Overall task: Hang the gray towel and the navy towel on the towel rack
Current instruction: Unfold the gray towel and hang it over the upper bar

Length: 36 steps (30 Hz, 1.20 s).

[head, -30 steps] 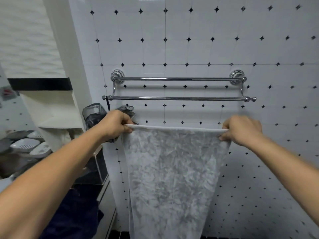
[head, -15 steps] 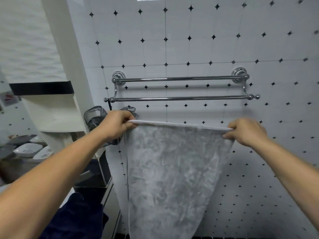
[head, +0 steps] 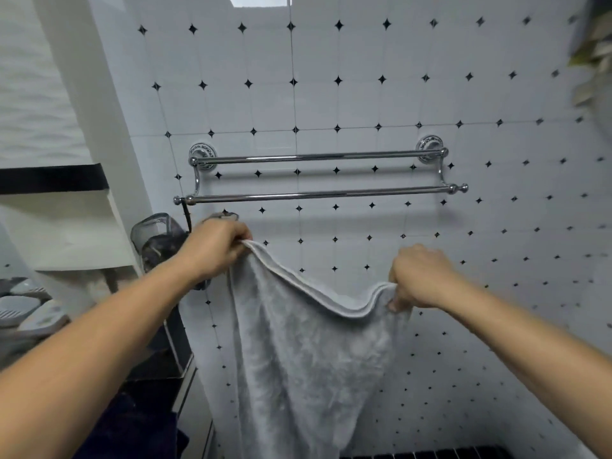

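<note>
Your left hand (head: 215,250) pinches the upper left corner of the pale gray terry towel (head: 308,359), with the fingers curled over its hemmed edge. Your right hand (head: 420,276) pinches the opposite corner, its grip closed on a bunched bit of hem. The left hand sits higher than the right, so the top edge slopes down toward 4 o'clock. It sags in a curve between the two grips, then rises to the right hand. The rest of the towel hangs toward 6 o'clock in front of the white tiled wall (head: 364,94) with small black diamond insets, and runs out of the bottom of the view.

The chrome double-bar towel rack (head: 318,194) is fixed to that wall at 12 o'clock from the towel. It is above both hands, and the towel is apart from both bars. A dark see-through pouch (head: 155,233) hangs by the left end of the lower bar, just behind your left hand.

At 7 o'clock, under your left forearm, a dark navy cloth (head: 139,429) lies low. It is blurred, but it is probably the navy towel.
</note>
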Each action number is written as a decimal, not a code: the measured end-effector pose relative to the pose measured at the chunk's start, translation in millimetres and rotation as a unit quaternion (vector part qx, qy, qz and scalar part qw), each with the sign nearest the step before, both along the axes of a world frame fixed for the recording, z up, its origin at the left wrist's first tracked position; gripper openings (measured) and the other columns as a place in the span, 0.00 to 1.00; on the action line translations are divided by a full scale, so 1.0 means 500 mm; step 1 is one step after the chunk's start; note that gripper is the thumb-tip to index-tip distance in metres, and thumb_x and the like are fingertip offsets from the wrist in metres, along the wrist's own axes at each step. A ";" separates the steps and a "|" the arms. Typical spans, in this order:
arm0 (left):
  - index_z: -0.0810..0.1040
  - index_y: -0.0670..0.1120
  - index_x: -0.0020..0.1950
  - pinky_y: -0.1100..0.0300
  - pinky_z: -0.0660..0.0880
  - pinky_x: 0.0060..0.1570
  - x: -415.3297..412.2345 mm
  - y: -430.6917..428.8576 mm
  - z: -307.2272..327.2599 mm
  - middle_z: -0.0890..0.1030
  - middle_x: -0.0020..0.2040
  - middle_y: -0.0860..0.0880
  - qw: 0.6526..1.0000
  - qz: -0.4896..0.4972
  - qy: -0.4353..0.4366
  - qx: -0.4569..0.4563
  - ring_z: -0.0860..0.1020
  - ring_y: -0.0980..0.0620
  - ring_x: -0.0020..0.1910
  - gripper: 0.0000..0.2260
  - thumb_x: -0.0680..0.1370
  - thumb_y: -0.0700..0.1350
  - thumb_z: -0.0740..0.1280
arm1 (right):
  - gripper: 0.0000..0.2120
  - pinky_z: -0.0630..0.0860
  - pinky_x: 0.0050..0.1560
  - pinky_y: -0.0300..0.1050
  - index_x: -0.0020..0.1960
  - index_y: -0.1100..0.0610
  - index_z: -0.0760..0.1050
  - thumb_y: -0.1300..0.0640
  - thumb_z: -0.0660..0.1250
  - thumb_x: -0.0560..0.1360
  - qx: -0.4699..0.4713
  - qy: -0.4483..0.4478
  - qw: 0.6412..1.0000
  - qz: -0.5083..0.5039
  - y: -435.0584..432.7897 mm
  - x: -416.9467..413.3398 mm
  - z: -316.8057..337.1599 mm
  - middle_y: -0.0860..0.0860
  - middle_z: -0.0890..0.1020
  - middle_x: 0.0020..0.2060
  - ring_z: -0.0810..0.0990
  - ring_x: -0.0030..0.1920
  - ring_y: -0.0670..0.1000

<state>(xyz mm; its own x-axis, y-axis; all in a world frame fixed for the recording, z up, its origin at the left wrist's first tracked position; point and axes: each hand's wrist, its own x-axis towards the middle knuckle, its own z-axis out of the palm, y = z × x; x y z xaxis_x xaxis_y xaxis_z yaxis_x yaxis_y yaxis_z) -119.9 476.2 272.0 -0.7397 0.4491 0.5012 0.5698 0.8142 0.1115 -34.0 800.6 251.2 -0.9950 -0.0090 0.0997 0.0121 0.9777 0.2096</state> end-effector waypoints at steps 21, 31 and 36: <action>0.83 0.45 0.38 0.60 0.75 0.31 0.037 -0.041 -0.031 0.79 0.30 0.51 0.941 -0.070 -0.325 0.070 0.77 0.53 0.30 0.09 0.72 0.32 0.69 | 0.09 0.79 0.36 0.37 0.38 0.52 0.81 0.66 0.73 0.68 -0.620 -0.179 0.734 0.213 0.064 -0.010 0.007 0.44 0.81 0.31 0.81 0.34 0.42; 0.84 0.47 0.40 0.57 0.78 0.36 0.039 -0.057 -0.023 0.83 0.34 0.49 0.961 -0.107 -0.181 0.178 0.80 0.50 0.34 0.02 0.71 0.40 0.73 | 0.11 0.79 0.44 0.46 0.49 0.60 0.82 0.62 0.74 0.67 -0.684 -0.113 0.698 0.179 0.095 -0.036 -0.012 0.52 0.85 0.40 0.83 0.41 0.49; 0.81 0.48 0.35 0.62 0.72 0.30 0.024 -0.055 -0.032 0.79 0.30 0.51 0.955 -0.029 -0.272 0.114 0.77 0.52 0.32 0.07 0.72 0.40 0.74 | 0.04 0.76 0.32 0.40 0.41 0.58 0.77 0.62 0.72 0.73 -0.394 -0.037 0.918 0.040 0.120 -0.047 -0.027 0.53 0.81 0.34 0.78 0.36 0.53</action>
<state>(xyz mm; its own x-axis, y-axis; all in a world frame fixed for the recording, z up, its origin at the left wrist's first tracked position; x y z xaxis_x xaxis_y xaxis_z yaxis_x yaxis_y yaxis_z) -107.7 448.6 256.1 -0.8960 0.4214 0.1399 0.4200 0.7025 0.5745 -57.5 860.5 238.0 -0.9986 -0.0362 0.0397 -0.0523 0.8232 -0.5653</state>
